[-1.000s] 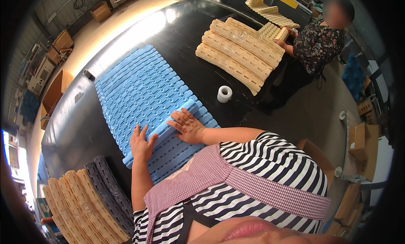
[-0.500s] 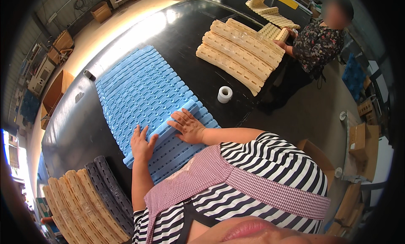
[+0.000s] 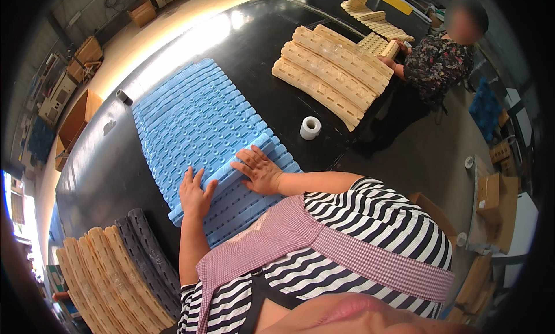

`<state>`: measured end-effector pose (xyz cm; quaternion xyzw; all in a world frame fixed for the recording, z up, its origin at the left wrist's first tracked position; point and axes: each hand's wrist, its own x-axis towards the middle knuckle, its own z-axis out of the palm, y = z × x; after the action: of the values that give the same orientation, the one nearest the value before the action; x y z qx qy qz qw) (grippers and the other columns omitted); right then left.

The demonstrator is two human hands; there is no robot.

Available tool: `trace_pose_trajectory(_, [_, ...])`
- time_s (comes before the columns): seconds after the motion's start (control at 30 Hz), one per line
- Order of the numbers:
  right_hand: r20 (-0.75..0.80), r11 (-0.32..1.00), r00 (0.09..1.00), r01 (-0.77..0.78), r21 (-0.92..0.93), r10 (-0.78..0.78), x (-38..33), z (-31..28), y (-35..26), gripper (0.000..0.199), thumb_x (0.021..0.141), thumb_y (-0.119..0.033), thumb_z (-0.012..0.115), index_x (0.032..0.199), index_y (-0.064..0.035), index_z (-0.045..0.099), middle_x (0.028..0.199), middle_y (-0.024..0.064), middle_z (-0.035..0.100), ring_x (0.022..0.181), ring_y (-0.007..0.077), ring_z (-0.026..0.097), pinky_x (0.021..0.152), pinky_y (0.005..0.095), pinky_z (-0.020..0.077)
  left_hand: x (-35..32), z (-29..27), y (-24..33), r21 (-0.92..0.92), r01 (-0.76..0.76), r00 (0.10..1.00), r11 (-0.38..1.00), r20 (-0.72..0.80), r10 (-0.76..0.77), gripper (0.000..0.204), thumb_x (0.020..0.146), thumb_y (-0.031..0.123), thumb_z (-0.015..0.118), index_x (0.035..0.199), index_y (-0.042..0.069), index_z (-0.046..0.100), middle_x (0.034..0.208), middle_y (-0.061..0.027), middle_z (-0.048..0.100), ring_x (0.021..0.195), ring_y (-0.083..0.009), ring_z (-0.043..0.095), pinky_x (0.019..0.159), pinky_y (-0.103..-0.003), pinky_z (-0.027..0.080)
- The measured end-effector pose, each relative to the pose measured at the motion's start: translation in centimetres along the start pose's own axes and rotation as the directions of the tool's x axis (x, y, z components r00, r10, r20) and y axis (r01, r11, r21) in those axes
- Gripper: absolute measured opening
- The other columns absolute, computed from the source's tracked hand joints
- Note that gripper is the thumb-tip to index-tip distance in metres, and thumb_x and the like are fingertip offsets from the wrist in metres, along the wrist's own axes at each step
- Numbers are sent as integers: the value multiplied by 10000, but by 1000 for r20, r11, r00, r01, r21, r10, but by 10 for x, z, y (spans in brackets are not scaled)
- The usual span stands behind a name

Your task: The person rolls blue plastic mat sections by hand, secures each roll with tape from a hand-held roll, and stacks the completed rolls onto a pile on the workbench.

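To press the raised fold [image 3: 224,173] evenly, set the left hand [image 3: 195,196] and right hand [image 3: 258,169] level along it; the left's fingers are spread, while the right's curve over, pinching or merely resting, I cannot tell. The blue mat [image 3: 188,123], knobbly with scalloped sides, lies on the black table [image 3: 248,74].

Blue ridged mat [image 3: 193,123], near edge folded over

Yellow sheet [image 3: 394,4], brown cardboard box [image 3: 489,196]

Blk table [image 3: 254,52] — blue mat [image 3: 193,120], beige rolls [image 3: 332,74], wht roll [image 3: 309,134], prob. tape
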<state>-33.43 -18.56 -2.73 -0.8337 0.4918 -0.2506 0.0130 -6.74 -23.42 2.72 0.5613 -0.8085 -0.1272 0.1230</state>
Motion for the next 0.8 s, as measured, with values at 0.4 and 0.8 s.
trace_pose_trajectory(0.4, [0, 1000, 1000, 4, 17, -4, 0, 1, 3, 705, 930, -307, 663, 1541, -184, 333, 1583, 171, 309, 1524, 354, 230, 1274, 537, 66, 0, 4, -1, 3, -5, 1000, 1000, -28, 5, 653, 946, 565, 622, 1403, 98, 626, 1570, -260, 432, 1435, -425, 430, 1186, -477, 325])
trace_pose_trajectory(0.8, [3, 1000, 1000, -3, 0, 3, -1, -1, 3, 711, 933, -317, 656, 1553, -196, 329, 1598, 160, 308, 1531, 349, 230, 1279, 531, 56, 0, 3, 3, -28, 23, 999, 999, -34, -24, 648, 924, 569, 654, 1382, 111, 643, 1574, -237, 435, 1450, -394, 414, 1185, -482, 313])
